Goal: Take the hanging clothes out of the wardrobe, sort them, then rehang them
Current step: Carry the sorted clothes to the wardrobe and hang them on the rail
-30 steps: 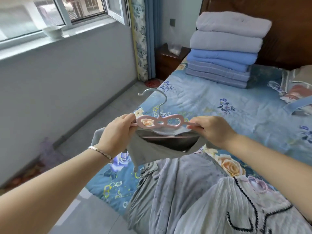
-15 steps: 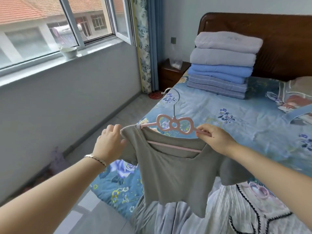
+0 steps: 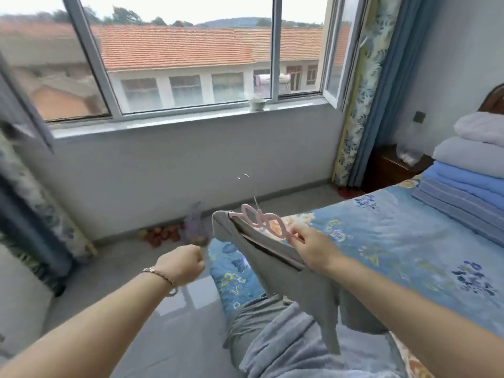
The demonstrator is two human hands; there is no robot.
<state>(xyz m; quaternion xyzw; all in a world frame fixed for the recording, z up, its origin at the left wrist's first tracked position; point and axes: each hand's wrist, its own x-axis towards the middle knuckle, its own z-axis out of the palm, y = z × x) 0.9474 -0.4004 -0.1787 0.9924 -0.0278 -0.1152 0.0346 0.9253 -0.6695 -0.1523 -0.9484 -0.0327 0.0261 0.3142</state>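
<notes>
clothes pile [image 3: 275, 347]: grey and blue-grey garments heaped on the near edge of the bed, below the arms; unsorted or waiting, can't tell which.
left hand [image 3: 185, 263]: near left, over the floor, fingers curled into a fist, nothing seen in it; clear of the shirt.
right hand [image 3: 312, 249]: fingers pinched on the right end of the pink hanger, carrying it alone.
pink hanger [image 3: 264, 221]: bow-shaped, tilted, left end higher and farther; thin metal hook points up, blurred.
grey T-shirt [image 3: 275, 268]: on the hanger, body hangs down toward the pile; left shoulder seated over the hanger's far end.
bed [image 3: 403, 241]: blue floral quilt, right side of scene.
folded stack [image 3: 469, 184]: blue, grey and white bedding, far right on the bed.
window [image 3: 191, 64]: far wall; small cup [image 3: 257, 104] on the sill.
wardrobe: not in view.
step: judged rehang phase; shirt hung on its hanger, held in the air, headed for the rail.
next move needs: find the rail, level the hanger, aim the hook; an end grip lets it swing, so the left hand could steady it.
</notes>
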